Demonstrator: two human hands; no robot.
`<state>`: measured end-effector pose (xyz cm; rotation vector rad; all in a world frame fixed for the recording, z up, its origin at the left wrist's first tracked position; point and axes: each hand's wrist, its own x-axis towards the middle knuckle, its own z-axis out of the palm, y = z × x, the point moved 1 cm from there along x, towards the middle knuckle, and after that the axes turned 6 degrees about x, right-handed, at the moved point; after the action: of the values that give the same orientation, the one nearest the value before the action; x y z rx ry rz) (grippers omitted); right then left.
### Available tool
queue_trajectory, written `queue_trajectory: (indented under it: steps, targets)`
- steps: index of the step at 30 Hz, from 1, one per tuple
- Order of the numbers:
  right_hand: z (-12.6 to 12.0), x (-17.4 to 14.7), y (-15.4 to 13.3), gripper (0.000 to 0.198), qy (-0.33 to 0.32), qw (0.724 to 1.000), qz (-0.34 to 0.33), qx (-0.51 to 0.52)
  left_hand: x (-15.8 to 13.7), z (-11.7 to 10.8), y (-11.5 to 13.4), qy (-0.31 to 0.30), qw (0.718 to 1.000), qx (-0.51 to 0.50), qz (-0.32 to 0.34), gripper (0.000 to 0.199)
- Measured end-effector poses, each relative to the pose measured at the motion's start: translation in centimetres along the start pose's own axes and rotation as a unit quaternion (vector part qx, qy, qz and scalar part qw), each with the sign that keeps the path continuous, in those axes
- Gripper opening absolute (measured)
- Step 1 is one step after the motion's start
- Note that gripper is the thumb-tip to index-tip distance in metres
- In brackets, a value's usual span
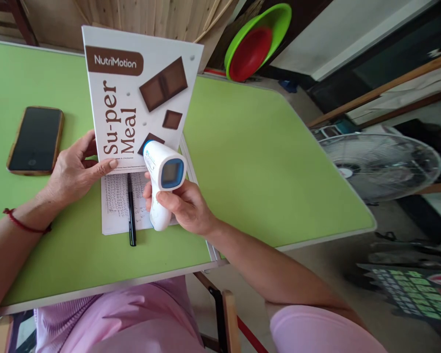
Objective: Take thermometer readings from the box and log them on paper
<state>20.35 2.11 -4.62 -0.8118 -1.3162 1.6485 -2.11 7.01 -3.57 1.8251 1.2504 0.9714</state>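
My left hand [75, 169] grips a white box [123, 117] by its lower left edge, thumb on the front. The box stands upright, its front printed with brown chocolate pieces and the words "NutriMotion" and "Su-per Meal". Closed around the handle of a white and blue infrared thermometer [165, 169] is my right hand [185, 206]. The thermometer's nose points at the lower part of the box, and its small screen faces me, looking blank. Below the box, a black pen [131, 211] lies on a sheet of handwritten paper [112, 215], which the box partly hides.
A phone in a brown case [35, 139] rests on the green table [264, 166], left of the box. Beyond the far edge are green and red basins [282, 24]. A fan [382, 164] stands off the right side. A seam with metal edging crosses the table.
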Motion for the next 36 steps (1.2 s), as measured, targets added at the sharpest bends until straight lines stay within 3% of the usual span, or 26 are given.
queue_trajectory:
  steps: [22,30,36]
  targets:
    - [-0.2,0.1,0.2,0.038,-0.01,1.0,0.0,0.012,0.0,-0.2,0.1,0.008,1.0,0.024,-0.006,0.046]
    - [-0.1,0.1,0.2,0.039,-0.009,1.0,0.001,0.001,0.0,-0.1,-0.1,0.001,1.0,0.01,0.014,0.048]
    - [-0.2,0.2,0.2,0.04,-0.014,1.0,0.008,0.019,0.2,0.0,-0.8,0.03,0.998,-0.03,0.045,0.057]
